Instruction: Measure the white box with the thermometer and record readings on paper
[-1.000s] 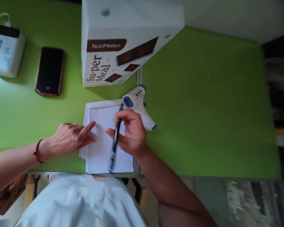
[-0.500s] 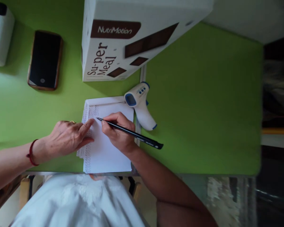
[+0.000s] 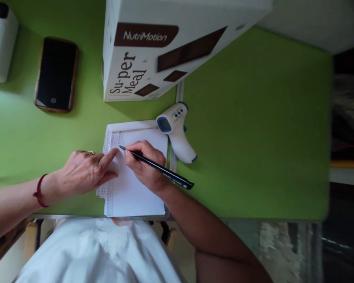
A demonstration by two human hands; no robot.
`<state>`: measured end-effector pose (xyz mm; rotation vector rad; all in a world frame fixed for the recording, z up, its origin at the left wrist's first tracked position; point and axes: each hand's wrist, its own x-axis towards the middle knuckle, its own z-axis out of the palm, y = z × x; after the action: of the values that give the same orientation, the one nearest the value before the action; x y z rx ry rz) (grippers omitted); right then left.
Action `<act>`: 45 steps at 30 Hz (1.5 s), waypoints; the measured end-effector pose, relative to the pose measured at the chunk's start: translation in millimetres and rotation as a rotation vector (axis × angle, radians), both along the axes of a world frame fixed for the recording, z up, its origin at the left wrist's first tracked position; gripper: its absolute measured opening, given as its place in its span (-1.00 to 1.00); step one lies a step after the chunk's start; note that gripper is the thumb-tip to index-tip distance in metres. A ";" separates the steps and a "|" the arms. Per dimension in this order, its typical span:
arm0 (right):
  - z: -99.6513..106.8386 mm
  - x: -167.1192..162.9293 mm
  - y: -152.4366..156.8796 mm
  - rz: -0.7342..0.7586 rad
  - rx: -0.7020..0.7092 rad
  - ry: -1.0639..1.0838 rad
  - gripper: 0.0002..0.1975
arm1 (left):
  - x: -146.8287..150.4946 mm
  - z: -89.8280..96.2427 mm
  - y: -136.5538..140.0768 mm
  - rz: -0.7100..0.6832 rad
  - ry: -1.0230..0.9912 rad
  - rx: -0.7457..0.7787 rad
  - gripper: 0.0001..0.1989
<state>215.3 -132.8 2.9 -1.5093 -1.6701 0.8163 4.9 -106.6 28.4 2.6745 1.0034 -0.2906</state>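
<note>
White paper sheets (image 3: 135, 196) lie stacked near the table's front edge, with columns of small handwriting down their left side. My left hand (image 3: 87, 171) rests on that left side, index finger and thumb stretched out and nothing held. Between the fingers of my right hand (image 3: 147, 163) is a black pen (image 3: 162, 169), its tip at the writing by my left index fingertip. A white and blue infrared thermometer (image 3: 177, 131) lies over the sheets' top right corner.
On the green table (image 3: 253, 137), a tall white box (image 3: 141, 70) stands behind the sheets. A phone (image 3: 56, 74) in a brown case lies to the left, with a white container (image 3: 0, 47) at the far left corner.
My right hand has shifted slightly left with the pen, and the pen's back end has swung left and down. My left hand stays in place on the sheets.
</note>
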 end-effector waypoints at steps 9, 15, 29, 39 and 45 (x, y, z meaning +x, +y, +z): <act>-9.9 1.6 0.9 0.032 0.229 -0.021 -0.87 | 6.7 10.8 2.1 0.031 0.084 -0.058 -0.41; -9.7 0.6 0.8 -0.001 0.238 0.000 -0.88 | 5.6 11.2 2.9 0.011 0.091 -0.054 -0.38; -7.3 0.7 2.1 0.020 0.254 -0.007 -0.86 | 2.6 5.6 2.6 -0.008 0.048 -0.008 -0.41; -8.4 1.1 2.0 0.015 0.264 0.004 -0.86 | -2.3 0.2 0.8 0.013 -0.035 -0.003 -0.45; -7.6 1.2 1.9 0.004 0.240 0.026 -0.87 | 0.5 0.6 1.5 0.009 -0.019 -0.007 -0.43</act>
<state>216.5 -130.9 -4.7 -1.3246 -1.6869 0.6097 5.4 -105.1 29.0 2.6604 1.0065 -0.2660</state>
